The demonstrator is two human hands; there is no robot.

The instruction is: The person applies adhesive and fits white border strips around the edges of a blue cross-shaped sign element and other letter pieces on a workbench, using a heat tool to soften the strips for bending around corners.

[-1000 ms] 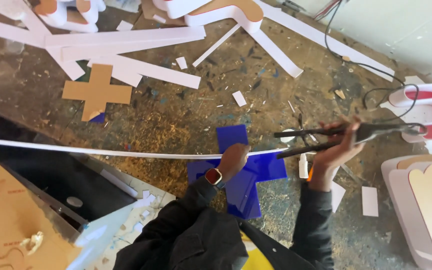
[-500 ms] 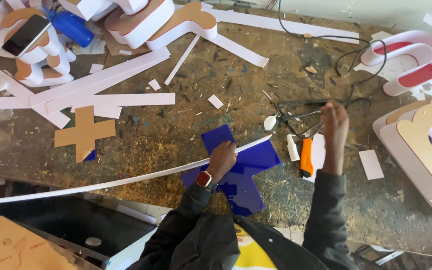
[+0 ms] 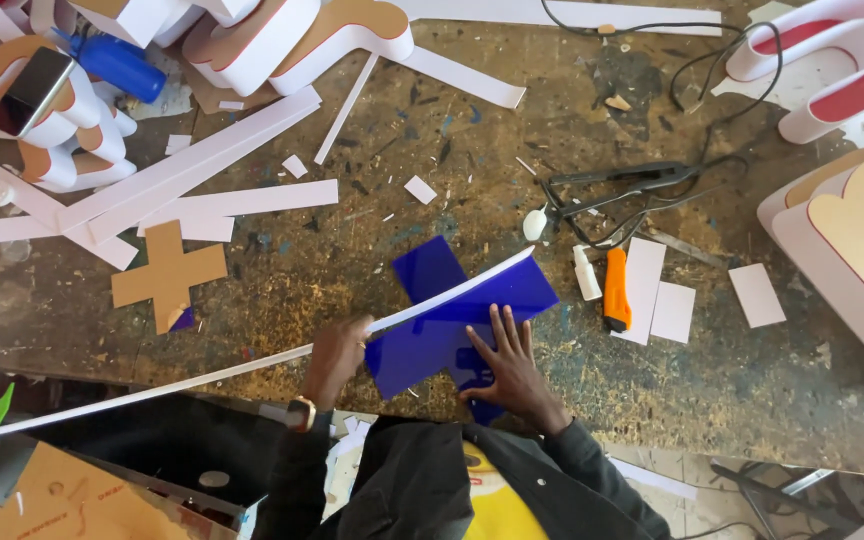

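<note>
A blue cross-shaped acrylic piece point(image 3: 442, 300) lies on the worn workbench point(image 3: 372, 250) near its front edge. My right hand point(image 3: 508, 362) rests flat on the lower part of it, fingers spread. My left hand point(image 3: 337, 357) grips a long thin white strip point(image 3: 202, 375) that runs from the far left across the bench and lies along the edge of the blue piece. A watch is on my left wrist.
An orange utility knife point(image 3: 616, 290) and white offcuts point(image 3: 657, 295) lie right of the blue piece. A black corded tool point(image 3: 622, 185) sits behind them. Large channel letters point(image 3: 832, 210) stand at right and at top left, with white strips, a blue bottle point(image 3: 117, 62) and a cardboard cross point(image 3: 167, 275).
My right hand has come back from the tools at right and now presses flat on the blue piece. The white strip now lies along the blue piece's edge.
</note>
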